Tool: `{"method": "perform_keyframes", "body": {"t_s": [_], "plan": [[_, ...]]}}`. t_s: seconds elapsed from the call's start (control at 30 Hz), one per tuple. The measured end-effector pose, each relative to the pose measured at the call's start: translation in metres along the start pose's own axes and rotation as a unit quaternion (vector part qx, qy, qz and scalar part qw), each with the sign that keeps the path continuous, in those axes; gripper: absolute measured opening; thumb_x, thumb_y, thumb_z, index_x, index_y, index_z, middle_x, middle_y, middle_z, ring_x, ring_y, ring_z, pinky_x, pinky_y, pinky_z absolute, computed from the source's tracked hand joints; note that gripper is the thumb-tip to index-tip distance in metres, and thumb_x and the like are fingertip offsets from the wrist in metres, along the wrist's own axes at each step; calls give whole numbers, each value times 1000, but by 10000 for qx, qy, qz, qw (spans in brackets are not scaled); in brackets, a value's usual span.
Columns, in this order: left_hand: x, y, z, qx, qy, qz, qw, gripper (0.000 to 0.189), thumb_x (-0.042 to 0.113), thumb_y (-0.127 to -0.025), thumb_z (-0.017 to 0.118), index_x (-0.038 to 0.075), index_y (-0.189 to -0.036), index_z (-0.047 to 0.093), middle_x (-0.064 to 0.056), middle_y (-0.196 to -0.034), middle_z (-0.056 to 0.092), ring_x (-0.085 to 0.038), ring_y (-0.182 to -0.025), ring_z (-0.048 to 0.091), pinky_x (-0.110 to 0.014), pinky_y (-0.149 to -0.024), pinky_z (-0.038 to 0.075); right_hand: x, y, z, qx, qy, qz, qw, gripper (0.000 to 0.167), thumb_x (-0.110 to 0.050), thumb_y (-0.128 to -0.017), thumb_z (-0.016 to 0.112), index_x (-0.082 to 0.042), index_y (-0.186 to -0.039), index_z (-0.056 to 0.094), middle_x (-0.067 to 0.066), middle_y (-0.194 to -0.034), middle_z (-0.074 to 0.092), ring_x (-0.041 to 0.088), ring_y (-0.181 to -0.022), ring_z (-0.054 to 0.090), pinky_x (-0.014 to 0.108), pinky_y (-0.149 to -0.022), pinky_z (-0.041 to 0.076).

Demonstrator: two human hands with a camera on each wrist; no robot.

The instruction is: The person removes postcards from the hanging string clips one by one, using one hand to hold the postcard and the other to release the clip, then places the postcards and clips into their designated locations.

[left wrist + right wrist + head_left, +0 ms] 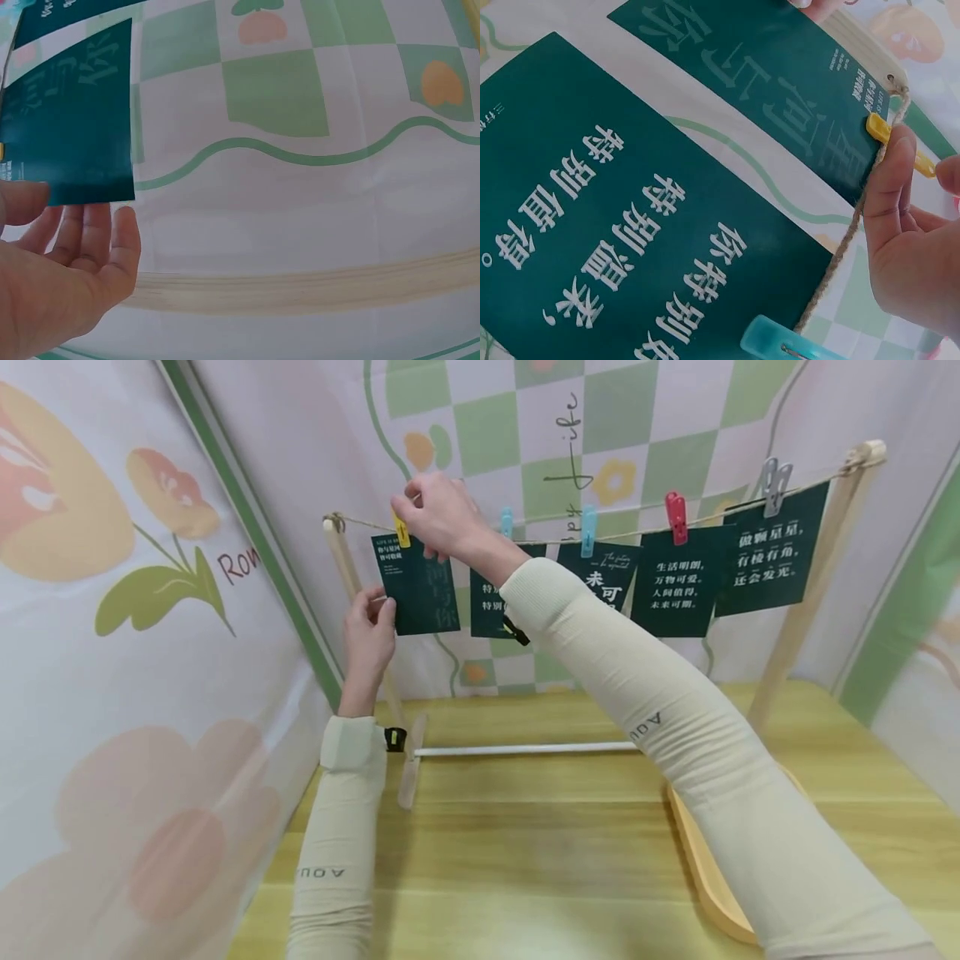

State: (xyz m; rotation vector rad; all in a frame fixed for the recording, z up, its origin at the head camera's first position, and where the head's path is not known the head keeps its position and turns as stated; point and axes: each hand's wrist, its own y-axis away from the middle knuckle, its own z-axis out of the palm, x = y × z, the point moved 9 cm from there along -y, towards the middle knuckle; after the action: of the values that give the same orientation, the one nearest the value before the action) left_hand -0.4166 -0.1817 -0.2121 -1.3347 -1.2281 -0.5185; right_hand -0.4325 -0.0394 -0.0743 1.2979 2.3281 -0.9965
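A dark green card with white print hangs at the left end of a twine line. My left hand pinches this card by its left edge; in the left wrist view the thumb lies over its front and the other fingers are behind it. Above, my right hand holds a yellow clothespin between thumb and index finger. The clothespin sits over the twine at the card's top edge. In the head view, my right hand and sleeve partly cover the neighbouring green card.
More green cards hang rightward, held by blue clothespins, a red clothespin and a grey clothespin. Wooden posts hold the twine; a white rod runs low across the stand. A yellow tray lies under my right arm.
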Motion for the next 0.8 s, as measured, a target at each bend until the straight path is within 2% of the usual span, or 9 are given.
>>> {"method": "perform_keyframes", "body": {"t_s": [0.1, 0.2, 0.33, 0.43, 0.57, 0.67, 0.8], "plan": [[-1, 0, -1, 63, 153, -37, 9999, 25, 21, -102, 52, 7, -122, 59, -7, -104, 59, -17, -88, 51, -25, -76, 48, -1, -2, 3, -37, -31, -32, 10000, 42, -39, -103, 45, -13, -133, 57, 4, -126, 66, 12, -53, 61, 24, -53, 53], [-2, 0, -2, 86, 291, -124, 9995, 23, 20, -102, 53, 6, -117, 61, -3, -98, 57, -15, -85, 51, -28, -79, 52, -2, -4, 5, -12, -165, -109, 9998, 38, -37, -103, 46, -12, -127, 60, 2, -105, 69, 12, -52, 61, 25, -52, 53], [-1, 0, -2, 78, 329, -168, 9993, 23, 21, -101, 54, 6, -117, 62, -1, -97, 57, -14, -84, 53, -29, -79, 53, -4, -6, 3, 73, -365, -304, 9988, 32, -33, -103, 48, -10, -121, 60, -1, -83, 62, 13, -53, 62, 24, -51, 51], [1, -1, 0, 57, 360, -144, 9992, 23, 22, -101, 54, 6, -116, 62, -1, -97, 57, -16, -85, 54, -30, -80, 54, -9, -6, 2, 135, -491, -600, 9969, 26, -28, -102, 52, -8, -117, 57, -1, -88, 59, 14, -60, 62, 22, -58, 51], [1, -2, 4, -23, 518, -183, 9985, 20, 21, -101, 55, 6, -112, 63, -1, -95, 58, -27, -90, 57, -31, -80, 55, -15, -7, 1, 272, -562, -1076, 9922, 15, -20, -101, 52, -6, -108, 55, 0, -92, 54, 16, -74, 58, 20, -71, 48], [1, -2, 5, -35, 644, -241, 9976, 19, 21, -100, 55, 7, -110, 64, -1, -93, 58, -32, -94, 57, -31, -79, 54, -18, -7, -1, 407, -689, -1322, 9880, 10, -15, -101, 51, -6, -102, 54, 0, -89, 53, 17, -77, 56, 22, -71, 47], [4, -2, 4, -37, 600, -170, 9980, 21, 22, -100, 55, 7, -112, 64, -1, -95, 58, -34, -95, 56, -35, -82, 53, -19, -8, -4, 468, -926, -1431, 9842, 9, -14, -102, 50, -7, -99, 54, -1, -84, 54, 19, -72, 59, 24, -62, 49]]}}
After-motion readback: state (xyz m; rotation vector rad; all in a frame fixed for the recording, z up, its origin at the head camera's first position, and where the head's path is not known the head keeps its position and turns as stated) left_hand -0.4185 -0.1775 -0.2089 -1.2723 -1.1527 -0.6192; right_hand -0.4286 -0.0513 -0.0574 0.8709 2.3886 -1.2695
